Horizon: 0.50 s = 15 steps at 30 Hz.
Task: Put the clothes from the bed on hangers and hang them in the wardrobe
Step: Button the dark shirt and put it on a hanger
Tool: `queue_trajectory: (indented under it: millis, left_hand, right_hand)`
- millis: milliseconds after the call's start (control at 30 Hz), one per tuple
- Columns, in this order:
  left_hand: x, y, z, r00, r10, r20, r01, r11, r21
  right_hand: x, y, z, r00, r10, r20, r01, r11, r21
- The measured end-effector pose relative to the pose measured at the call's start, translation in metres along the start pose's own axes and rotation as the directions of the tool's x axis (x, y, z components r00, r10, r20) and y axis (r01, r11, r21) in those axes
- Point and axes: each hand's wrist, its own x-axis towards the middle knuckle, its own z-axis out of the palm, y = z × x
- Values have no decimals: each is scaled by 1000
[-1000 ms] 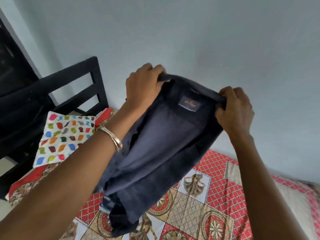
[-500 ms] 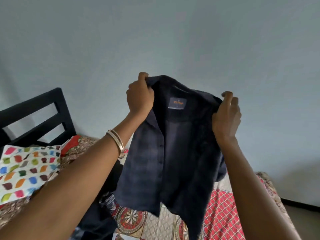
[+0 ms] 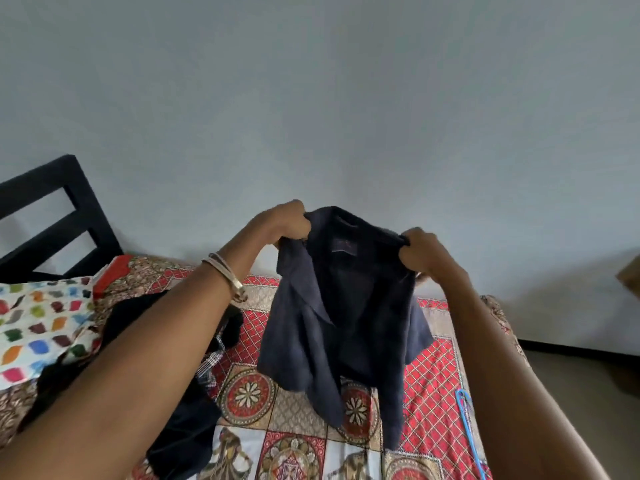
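shirt (image 3: 343, 317) lowered, blue hanger (image 3: 467, 427) now visible

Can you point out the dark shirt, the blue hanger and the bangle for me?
shirt (image 3: 332, 327): head view, on its front panel below the collar.
hanger (image 3: 468, 427): head view, on its blue wire beside the right forearm.
bangle (image 3: 227, 277): head view, on the band around the left wrist.

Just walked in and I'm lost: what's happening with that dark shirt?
A person holds a dark navy shirt up by its shoulders over the bed, the left hand gripping one and the right hand the other. It hangs open. A blue hanger lies on the bed near the right arm; the shirt isn't on it yet.
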Motion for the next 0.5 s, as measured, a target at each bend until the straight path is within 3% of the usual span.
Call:
queue_trajectory:
  millis: [67, 100, 133, 200, 233, 267, 333, 400, 433, 500]
  left_hand:
    - [-20, 6, -10, 952, 98, 289, -76, 993, -85]
    - [-31, 7, -15, 903, 182, 390, -111, 974, -197]
    - [-41, 9, -21, 860, 284, 425, -134, 928, -349]
    - [-51, 8, -30, 856, 396, 333, -136, 793, -593]
    - [-51, 7, -32, 890, 376, 258, -144, 768, -624]
    - [-45, 4, -31, 931, 308, 196, -145, 805, -576]
    - [-25, -7, -22, 990, 129, 65, -102, 944, -313]
    - [-2, -25, -2, 986, 3, -167, -24, 991, -128]
    - [6, -35, 9, 965, -36, -258, 6, 993, -117]
    - [19, -55, 34, 952, -104, -288, 58, 985, -165]
  right_hand:
    - [-16, 3, -11, 930, -87, 356, 44, 991, 127]
    - [-24, 4, -17, 876, -163, 454, 39, 962, 270]
    - [-32, 4, -26, 848, -265, 459, 33, 891, 454]
    - [-37, 5, -40, 863, -406, 299, 82, 697, 712]
    - [-36, 5, -43, 885, -409, 221, 94, 623, 776]
    - [-30, 6, -41, 913, -371, 170, 83, 577, 812]
    - [-15, 8, -26, 960, -233, 156, 21, 616, 788]
    - [1, 9, 2, 983, -84, 165, -59, 702, 710]
    - [10, 11, 18, 987, -10, 158, -103, 721, 685]
    - [28, 19, 55, 982, 138, 129, -189, 733, 654]
